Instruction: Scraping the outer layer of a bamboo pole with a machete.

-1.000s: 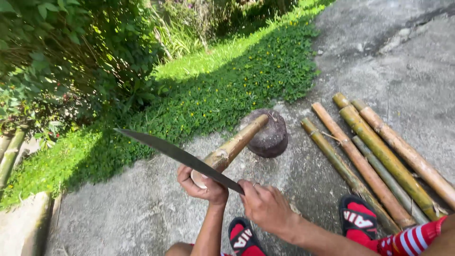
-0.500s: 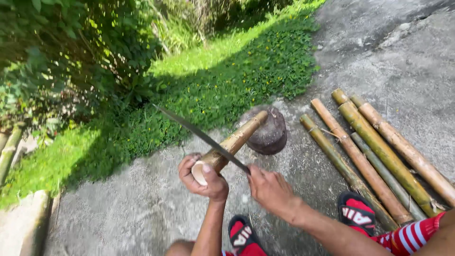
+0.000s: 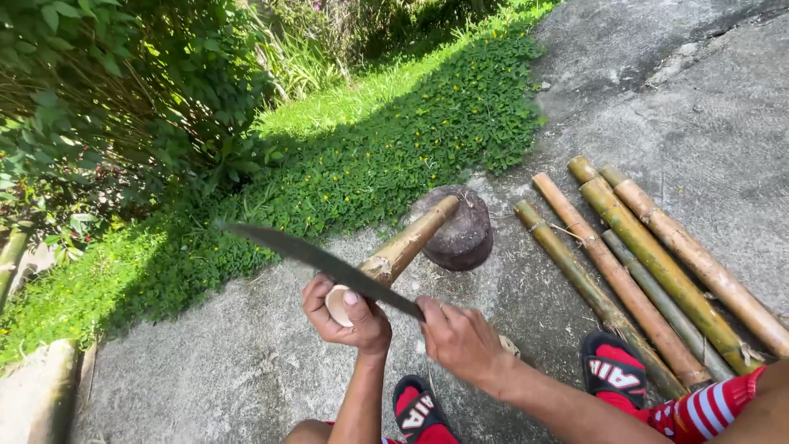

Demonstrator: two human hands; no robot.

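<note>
Nearest, two red sandals (image 3: 620, 370) stand on the concrete (image 3: 246, 362). The left hand (image 3: 345, 316) has its grip closed around the near end of a bamboo piece (image 3: 407, 247). The right hand (image 3: 464, 341), at 3 o'clock from it, is closed on the handle of a machete (image 3: 320, 259), whose blade crosses the bamboo. The bamboo's far end leans on a dark block (image 3: 462, 230). More poles (image 3: 649, 263) lie at 2 o'clock. Grass (image 3: 370, 156) is beyond.

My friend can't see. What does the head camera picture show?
A person's left hand grips a bamboo pole propped on a round wood block, while the right hand holds a long knife across it. More bamboo poles lie on the concrete beside green plants.
</note>
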